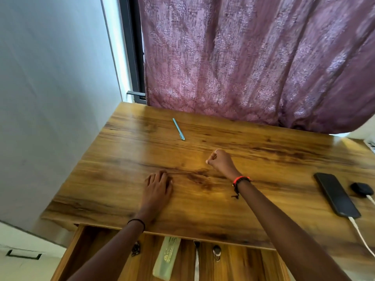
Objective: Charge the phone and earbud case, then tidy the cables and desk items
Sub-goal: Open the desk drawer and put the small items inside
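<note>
A black phone [336, 194] lies at the desk's right side with a white cable [360, 234] plugged into its near end. Beside it, further right, sits a dark earbud case [362, 190] with a second white cable [371, 199] at it. A light-blue pen [178, 129] lies far back on the wooden desk [263, 159]. My left hand [157, 186] rests flat on the desk near the front. My right hand [220, 162] hovers mid-desk with fingers curled; nothing shows in it, and the pen lies apart from it, further back.
Below the desk's front edge a drawer [85, 250] stands pulled out, holding a pale green case [167, 258], a dark clip [136, 248], and a slim metal item [196, 260]. A purple curtain [253, 57] hangs behind the desk. A wall [50, 98] bounds the left.
</note>
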